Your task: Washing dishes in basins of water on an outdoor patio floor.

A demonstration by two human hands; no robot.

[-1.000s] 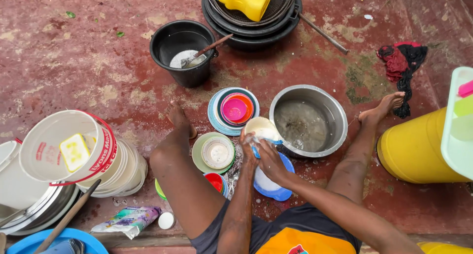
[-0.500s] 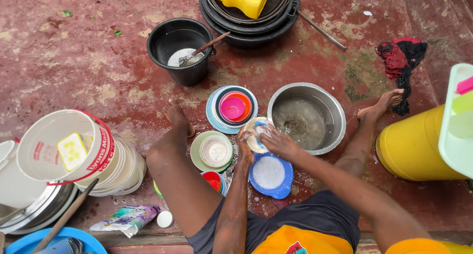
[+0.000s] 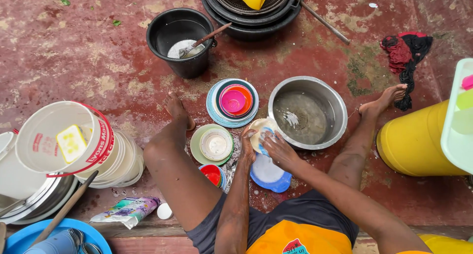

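1. Left hand (image 3: 246, 148) – grips the near rim of a small cream bowl (image 3: 260, 128), fingers curled round its edge, holding it tilted just beside the steel basin.
2. Right hand (image 3: 277, 150) – pressed into the bowl's hollow, closed on a blue scrubbing pad (image 3: 264, 135); only a sliver of the pad shows between the fingers.
3. Small cream bowl – held off the ground between the person's knees, above a blue lid (image 3: 268, 174) lying flat on the floor.
4. Steel basin (image 3: 330, 103) – holds murky water with a patch of suds; its near rim sits just beside the bowl.
5. Stack of coloured plates and bowls (image 3: 232, 102) – pink innermost, set beyond the hands, near the left foot.
6. Green plate with a white tub (image 3: 213, 145) – just left of the left hand; a red bowl (image 3: 213, 175) lies nearer the body.
7. Black bucket (image 3: 180, 37) – white powder and a stick-handled spoon inside, well apart from the hands.
8. Yellow drum (image 3: 414, 145) – at the right, beside the right foot.
9. Risk, as a judgement – the bowl looks wet and soapy, held by one rim only; a hard scrub could slip it from the fingers onto the lid or the gritty floor, or knock dirty water out of the basin.
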